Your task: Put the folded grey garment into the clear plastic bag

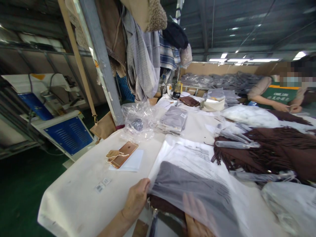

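Around our hands the white surface (pixel 81 194) carries a gold phone (pixel 122 154) on a sheet of paper (pixel 133 162) off beyond the left hand, with small stickers (pixel 102 185) nearer to it. Farther out lie a crumpled clear wrapper (pixel 138 122) and a stack of packed grey garments (pixel 173 119). To the right of our grip spreads a dark brown fringed cloth (pixel 271 151), which crowds the bag's far edge. A co-worker's hands (pixel 286 107) work at the far corner. The clear plastic bag (pixel 197 171) with a grey folded cloth (pixel 187 187) inside lies flat right in front of us, its long axis running away from us and slightly leftwards, its open mouth towards us. Our left hand (pixel 135 199) holds the bag's near left edge, fingers curled and pinching the film. Our right hand (pixel 197 214) is slid inside the mouth, fingers spread flat against the grey cloth, seen blurred through the plastic.
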Action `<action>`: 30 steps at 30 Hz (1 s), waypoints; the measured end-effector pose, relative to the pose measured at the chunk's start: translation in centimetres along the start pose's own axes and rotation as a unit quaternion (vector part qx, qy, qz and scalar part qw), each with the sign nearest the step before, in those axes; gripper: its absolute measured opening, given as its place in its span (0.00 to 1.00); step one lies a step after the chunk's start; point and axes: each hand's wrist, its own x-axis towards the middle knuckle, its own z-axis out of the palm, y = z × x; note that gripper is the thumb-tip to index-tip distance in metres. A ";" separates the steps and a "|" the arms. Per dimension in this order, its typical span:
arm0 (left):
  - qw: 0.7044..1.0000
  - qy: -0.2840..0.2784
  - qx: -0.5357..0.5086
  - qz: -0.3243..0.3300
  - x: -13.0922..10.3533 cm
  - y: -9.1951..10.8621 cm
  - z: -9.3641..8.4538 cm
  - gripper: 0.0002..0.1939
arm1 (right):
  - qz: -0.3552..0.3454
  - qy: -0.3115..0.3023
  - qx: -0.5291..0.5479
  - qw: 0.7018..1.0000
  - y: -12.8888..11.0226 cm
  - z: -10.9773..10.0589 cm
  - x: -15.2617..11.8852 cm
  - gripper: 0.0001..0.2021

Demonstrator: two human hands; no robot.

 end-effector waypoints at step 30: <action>0.976 0.077 0.039 0.198 -2.6 -1.4 0.5 0.12 | -0.163 0.090 -0.018 0.982 7.9 9.1 8.4 0.16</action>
